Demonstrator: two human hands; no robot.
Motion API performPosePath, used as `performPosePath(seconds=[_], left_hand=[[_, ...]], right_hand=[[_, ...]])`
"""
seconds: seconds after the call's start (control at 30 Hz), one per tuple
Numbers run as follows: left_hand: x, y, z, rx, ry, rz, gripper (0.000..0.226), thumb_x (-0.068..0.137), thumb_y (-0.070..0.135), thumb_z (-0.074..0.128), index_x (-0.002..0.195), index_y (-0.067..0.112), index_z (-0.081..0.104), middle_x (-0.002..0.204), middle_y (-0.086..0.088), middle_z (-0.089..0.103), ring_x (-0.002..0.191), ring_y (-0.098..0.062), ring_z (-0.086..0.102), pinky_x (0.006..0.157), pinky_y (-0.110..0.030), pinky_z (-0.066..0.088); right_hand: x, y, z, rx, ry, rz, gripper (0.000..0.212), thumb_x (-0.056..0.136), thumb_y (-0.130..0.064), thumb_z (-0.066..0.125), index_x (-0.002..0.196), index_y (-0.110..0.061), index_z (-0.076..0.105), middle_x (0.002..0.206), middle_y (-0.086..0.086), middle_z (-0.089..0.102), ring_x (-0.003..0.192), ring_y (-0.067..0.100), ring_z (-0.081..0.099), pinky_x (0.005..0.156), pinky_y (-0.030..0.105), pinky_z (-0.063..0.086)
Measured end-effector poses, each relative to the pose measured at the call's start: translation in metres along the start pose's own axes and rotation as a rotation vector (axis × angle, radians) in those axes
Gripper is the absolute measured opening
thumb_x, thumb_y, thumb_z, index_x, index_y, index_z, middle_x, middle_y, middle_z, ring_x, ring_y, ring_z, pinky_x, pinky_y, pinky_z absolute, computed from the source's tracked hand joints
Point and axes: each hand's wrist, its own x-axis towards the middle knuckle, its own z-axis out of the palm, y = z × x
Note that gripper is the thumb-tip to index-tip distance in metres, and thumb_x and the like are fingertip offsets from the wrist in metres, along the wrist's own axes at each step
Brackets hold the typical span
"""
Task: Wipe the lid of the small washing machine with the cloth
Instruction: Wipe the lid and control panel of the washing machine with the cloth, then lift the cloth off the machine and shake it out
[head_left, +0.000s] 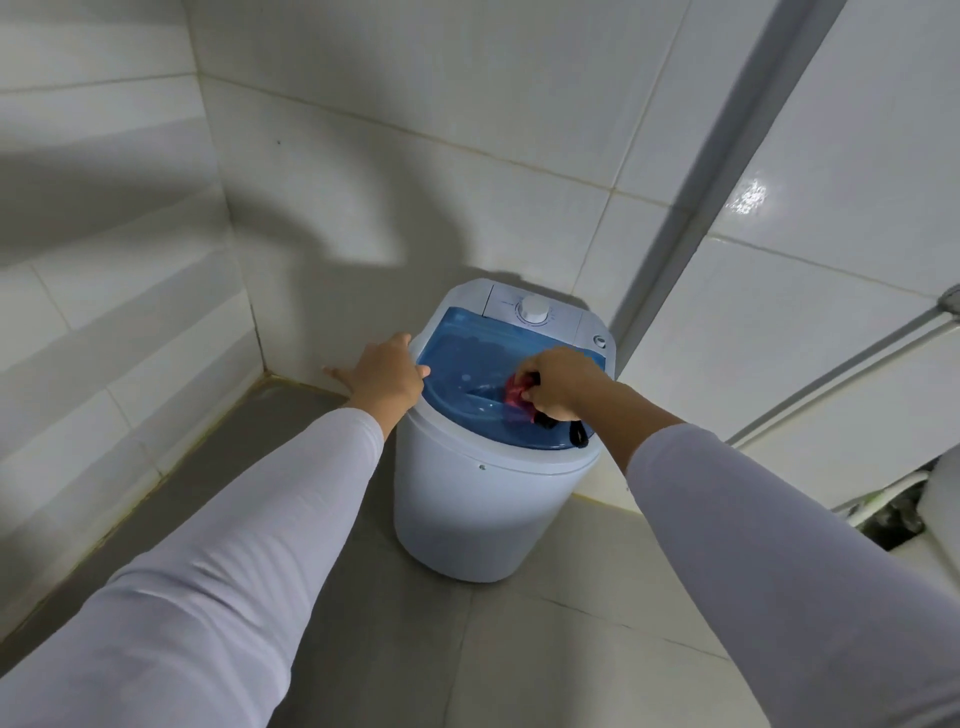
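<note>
A small white washing machine (478, 509) stands on the floor in a tiled corner. Its translucent blue lid (467, 358) lies closed on top, behind it a white control panel with a round dial (533, 309). My right hand (558, 384) grips a bunched red and black cloth (519, 391) and holds it against the right part of the lid. My left hand (387, 376) rests with straight fingers on the machine's left rim, its thumb touching the lid's edge.
White tiled walls close in on the left and behind the machine. A grey pipe (727, 171) runs diagonally up the back wall. At the right edge sit a white fixture (940, 499) and hoses. Grey floor tiles (519, 665) spread in front.
</note>
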Motion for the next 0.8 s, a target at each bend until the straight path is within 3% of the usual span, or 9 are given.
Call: performPosePath(seconds=[0.07,0.2,0.27,0.33,0.43,0.53,0.67,0.8], left_hand=[[-0.008,0.007,-0.006,-0.01,0.039,0.022,0.05,0.094,0.038,0.052,0.14,0.02,0.042,0.139,-0.011,0.051,0.13,-0.035,0.046,0.109,-0.069,0.012],[-0.017,0.025,-0.016,-0.075,0.055,0.209,0.045,0.091,0.043,0.055,0.132,0.025,0.051,0.134,-0.007,0.055,0.123,-0.031,0.051,0.107,-0.064,0.027],[-0.025,0.039,-0.027,-0.074,0.052,0.271,0.042,0.09,0.043,0.056,0.129,0.029,0.054,0.135,-0.003,0.054,0.124,-0.029,0.05,0.107,-0.062,0.027],[-0.037,0.055,-0.037,-0.03,0.031,0.307,0.039,0.091,0.044,0.055,0.128,0.031,0.056,0.136,0.001,0.054,0.124,-0.026,0.05,0.108,-0.06,0.024],[-0.049,0.065,-0.042,-0.011,-0.008,0.308,0.036,0.091,0.044,0.054,0.126,0.032,0.057,0.138,0.004,0.053,0.126,-0.023,0.049,0.109,-0.061,0.022],[-0.059,0.067,-0.039,-0.007,-0.05,0.306,0.035,0.092,0.044,0.053,0.125,0.034,0.057,0.138,0.004,0.053,0.126,-0.023,0.049,0.109,-0.061,0.024],[-0.069,0.072,-0.036,-0.085,-0.128,0.336,0.043,0.087,0.051,0.057,0.126,0.034,0.056,0.138,0.005,0.054,0.126,-0.023,0.05,0.109,-0.056,0.03],[-0.078,0.087,-0.045,-0.18,-0.098,0.357,0.05,0.081,0.056,0.061,0.126,0.033,0.056,0.133,0.006,0.059,0.124,-0.023,0.053,0.108,-0.055,0.033]], right_hand=[[-0.004,0.007,-0.006,0.109,0.037,0.053,0.029,0.091,-0.02,0.051,0.119,-0.021,0.061,0.124,0.007,0.059,0.115,0.025,0.051,0.085,0.028,0.04],[-0.013,0.012,-0.022,0.279,0.126,0.124,0.027,0.091,-0.024,0.053,0.116,-0.021,0.062,0.124,0.007,0.06,0.114,0.026,0.053,0.091,0.03,0.042],[-0.021,0.013,-0.032,0.332,0.158,0.145,0.029,0.091,-0.022,0.052,0.119,-0.019,0.06,0.124,0.007,0.06,0.113,0.026,0.054,0.091,0.03,0.043],[-0.029,0.016,-0.039,0.429,0.208,0.174,0.029,0.091,-0.019,0.052,0.119,-0.019,0.06,0.119,0.008,0.06,0.099,0.026,0.059,0.084,0.031,0.05],[-0.043,0.019,-0.045,0.643,0.236,0.228,0.026,0.091,-0.017,0.055,0.116,-0.018,0.062,0.105,0.008,0.055,0.066,0.024,0.061,0.062,0.033,0.058],[-0.055,0.022,-0.045,0.738,0.253,0.246,0.026,0.09,-0.018,0.058,0.115,-0.017,0.063,0.106,0.009,0.057,0.079,0.031,0.064,0.069,0.04,0.06],[-0.068,0.023,-0.045,0.869,0.263,0.249,0.022,0.089,-0.019,0.059,0.111,-0.017,0.064,0.104,0.01,0.061,0.084,0.027,0.06,0.072,0.038,0.057],[-0.081,0.025,-0.058,1.089,0.223,0.218,0.014,0.091,-0.018,0.059,0.105,-0.015,0.056,0.099,0.017,0.06,0.06,0.025,0.062,0.047,0.03,0.054]])
